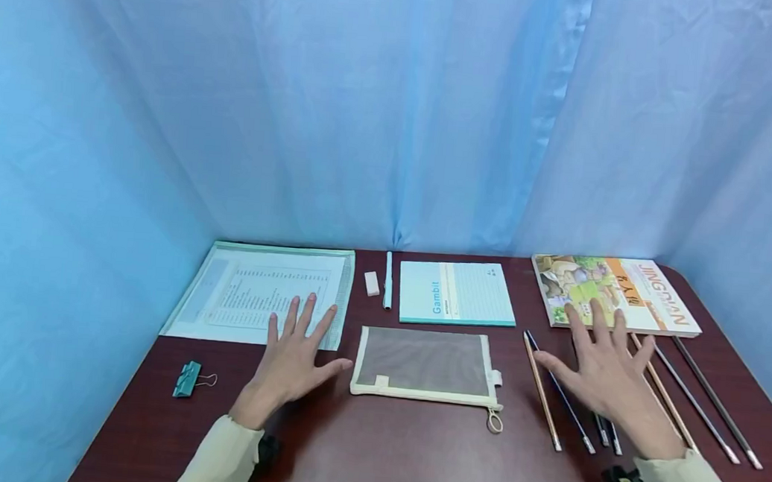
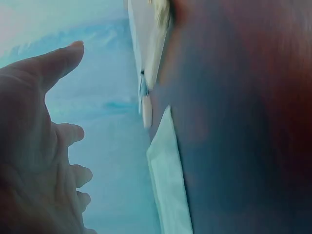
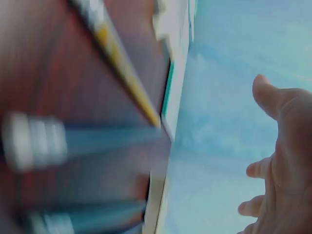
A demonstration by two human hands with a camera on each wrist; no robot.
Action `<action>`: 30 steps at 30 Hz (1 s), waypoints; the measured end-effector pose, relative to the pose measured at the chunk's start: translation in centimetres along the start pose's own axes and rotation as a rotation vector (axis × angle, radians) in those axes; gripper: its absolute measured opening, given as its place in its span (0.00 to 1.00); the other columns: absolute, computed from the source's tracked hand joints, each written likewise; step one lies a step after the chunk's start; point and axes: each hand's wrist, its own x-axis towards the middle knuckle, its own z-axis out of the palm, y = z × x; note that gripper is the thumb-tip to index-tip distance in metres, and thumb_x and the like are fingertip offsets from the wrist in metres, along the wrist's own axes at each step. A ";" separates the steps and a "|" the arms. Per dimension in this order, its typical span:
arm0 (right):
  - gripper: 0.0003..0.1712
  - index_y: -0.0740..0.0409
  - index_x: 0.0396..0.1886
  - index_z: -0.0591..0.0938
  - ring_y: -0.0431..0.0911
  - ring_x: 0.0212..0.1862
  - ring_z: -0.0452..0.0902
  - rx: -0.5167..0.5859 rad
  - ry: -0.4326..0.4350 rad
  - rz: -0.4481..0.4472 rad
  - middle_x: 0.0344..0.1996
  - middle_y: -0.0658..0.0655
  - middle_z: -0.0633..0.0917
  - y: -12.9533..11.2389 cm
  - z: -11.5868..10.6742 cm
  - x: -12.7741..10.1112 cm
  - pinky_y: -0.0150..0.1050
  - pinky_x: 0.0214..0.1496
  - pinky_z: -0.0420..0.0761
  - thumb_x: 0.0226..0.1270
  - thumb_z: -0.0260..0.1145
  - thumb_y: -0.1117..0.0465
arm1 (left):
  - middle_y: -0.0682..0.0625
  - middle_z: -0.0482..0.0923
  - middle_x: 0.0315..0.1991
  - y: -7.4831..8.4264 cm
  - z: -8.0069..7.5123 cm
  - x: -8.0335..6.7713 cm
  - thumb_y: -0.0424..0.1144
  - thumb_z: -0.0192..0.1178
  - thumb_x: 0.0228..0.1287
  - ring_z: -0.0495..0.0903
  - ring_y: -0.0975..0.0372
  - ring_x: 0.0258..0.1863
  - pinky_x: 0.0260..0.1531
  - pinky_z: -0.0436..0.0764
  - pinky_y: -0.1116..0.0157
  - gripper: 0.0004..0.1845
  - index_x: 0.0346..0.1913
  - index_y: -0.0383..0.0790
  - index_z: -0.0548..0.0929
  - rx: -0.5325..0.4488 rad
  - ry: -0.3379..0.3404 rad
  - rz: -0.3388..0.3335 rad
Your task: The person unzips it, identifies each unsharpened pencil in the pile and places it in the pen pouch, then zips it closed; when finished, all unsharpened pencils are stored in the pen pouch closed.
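Observation:
My left hand [image 1: 292, 361], fingers spread and holding nothing, hovers near the lower right corner of a mesh document pouch [image 1: 192, 317] with printed paper inside. My right hand [image 1: 608, 372] is also spread and empty, above several pencils [image 1: 542, 394] that lie side by side with their eraser ends towards me; it hides parts of them. Between the hands lies a flat cream-edged mesh zipper pouch [image 1: 425, 359], its ring pull at the lower right. In the right wrist view a yellow pencil [image 3: 126, 73] shows blurred, away from the right hand [image 3: 287, 161].
A teal binder clip [image 1: 186, 379] lies at the left. Along the back are a white eraser [image 1: 372, 283], a light blue pen [image 1: 388, 280], a Gambit notebook [image 1: 456, 294] and a picture-covered book [image 1: 584, 285]. Blue curtains [image 1: 368, 105] hang behind the dark table [image 1: 398, 458].

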 end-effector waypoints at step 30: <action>0.43 0.55 0.72 0.68 0.68 0.73 0.63 0.021 -0.189 -0.145 0.71 0.67 0.71 -9.8 4.9 -3.7 0.81 0.68 0.57 0.66 0.62 0.36 | 0.35 0.49 0.80 4.3 3.6 -1.0 0.56 0.58 0.68 0.49 0.41 0.80 0.76 0.55 0.33 0.38 0.76 0.46 0.62 -0.099 -0.254 0.169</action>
